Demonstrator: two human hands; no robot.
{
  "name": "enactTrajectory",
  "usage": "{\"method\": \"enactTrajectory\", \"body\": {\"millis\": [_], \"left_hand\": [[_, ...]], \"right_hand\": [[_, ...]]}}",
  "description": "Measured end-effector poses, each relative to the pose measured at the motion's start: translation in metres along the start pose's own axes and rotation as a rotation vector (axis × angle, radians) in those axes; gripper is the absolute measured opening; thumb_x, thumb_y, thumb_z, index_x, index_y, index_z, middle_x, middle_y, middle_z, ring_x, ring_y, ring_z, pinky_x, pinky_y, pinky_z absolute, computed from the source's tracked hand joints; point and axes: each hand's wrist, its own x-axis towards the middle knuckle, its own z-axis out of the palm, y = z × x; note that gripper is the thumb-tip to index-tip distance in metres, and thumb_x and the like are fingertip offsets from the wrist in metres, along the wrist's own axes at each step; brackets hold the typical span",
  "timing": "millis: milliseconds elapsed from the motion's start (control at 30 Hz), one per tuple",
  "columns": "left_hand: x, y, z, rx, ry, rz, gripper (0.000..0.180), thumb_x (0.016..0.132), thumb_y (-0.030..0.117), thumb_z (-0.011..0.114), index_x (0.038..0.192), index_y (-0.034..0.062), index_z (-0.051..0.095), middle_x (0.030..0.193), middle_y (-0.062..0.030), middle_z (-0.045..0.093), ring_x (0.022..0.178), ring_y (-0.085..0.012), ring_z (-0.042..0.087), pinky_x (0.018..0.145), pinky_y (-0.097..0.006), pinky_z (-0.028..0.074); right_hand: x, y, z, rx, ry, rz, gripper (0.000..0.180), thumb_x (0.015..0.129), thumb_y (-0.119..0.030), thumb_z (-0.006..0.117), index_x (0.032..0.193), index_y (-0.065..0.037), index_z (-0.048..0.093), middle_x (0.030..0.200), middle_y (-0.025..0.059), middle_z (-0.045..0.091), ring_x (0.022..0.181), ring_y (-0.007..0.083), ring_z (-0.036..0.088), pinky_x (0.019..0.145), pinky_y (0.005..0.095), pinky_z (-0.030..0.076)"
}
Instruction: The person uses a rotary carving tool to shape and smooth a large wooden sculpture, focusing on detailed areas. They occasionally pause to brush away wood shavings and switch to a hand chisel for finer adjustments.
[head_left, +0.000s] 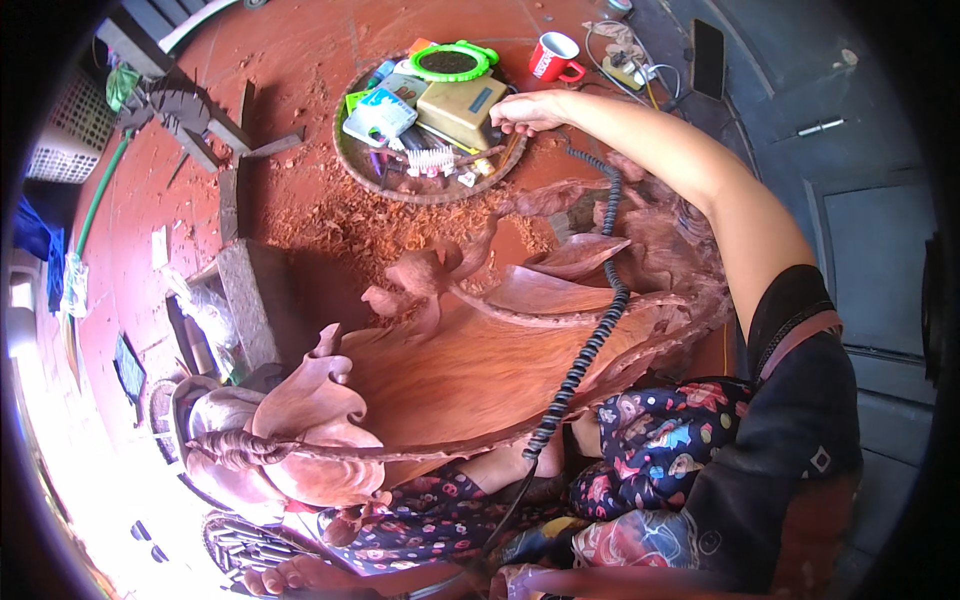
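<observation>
My right hand (528,112) reaches far forward to the right end of a beige box (462,108) with a small dark panel. Its fingers are curled down against the box; what they grip is hidden. The box stands on a round woven tray (350,175). My left hand (280,577) is low at the left edge of the view, its partly visible fingers apart, near a basket of metal carving tools (245,543). Across my lap lies a large carved reddish wooden piece (470,370) with a leaf-like hollow and curling edges. A black coiled cord (575,375) runs over it.
A green-rimmed dish (447,63), packets (380,118) and a white brush (430,160) crowd the tray. A red mug (556,58) and a phone (707,60) are beyond. Wood shavings (350,228) litter the floor. A wooden block (253,300) stands left, a grey door (870,250) right.
</observation>
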Motion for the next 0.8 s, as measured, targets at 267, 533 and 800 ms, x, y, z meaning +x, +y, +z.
{"method": "enactTrajectory", "body": {"millis": [267,533,800], "left_hand": [[-0.006,0.0,0.021,-0.001,0.023,0.002,0.046,0.103,0.036,0.04,0.125,-0.0017,0.054,0.121,-0.0174,0.062,0.107,-0.0281,0.064,0.096,-0.045,0.052],[-0.005,0.009,0.03,0.0,0.01,0.016,0.045,0.103,0.036,0.04,0.124,-0.0016,0.055,0.122,-0.0182,0.061,0.109,-0.0285,0.064,0.099,-0.046,0.05],[-0.021,0.015,0.052,-0.14,-0.117,-0.008,0.045,0.103,0.036,0.04,0.123,-0.0016,0.055,0.123,-0.0191,0.06,0.111,-0.029,0.063,0.101,-0.048,0.049]], "right_hand": [[0.004,0.003,0.005,0.018,0.137,0.144,0.028,0.086,-0.036,0.057,0.106,-0.016,0.053,0.089,0.0007,0.048,0.065,0.0087,0.04,0.054,0.0268,0.035],[0.014,0.005,0.002,-0.089,0.119,0.174,0.027,0.088,-0.033,0.055,0.102,-0.01,0.055,0.085,0.004,0.057,0.06,0.0106,0.046,0.051,0.0274,0.038],[-0.169,-0.151,0.071,-0.394,-0.139,-0.443,0.048,0.101,-0.042,0.051,0.095,0.0,0.074,0.069,0.0094,0.07,0.055,0.0118,0.065,0.051,0.0243,0.052]]}}
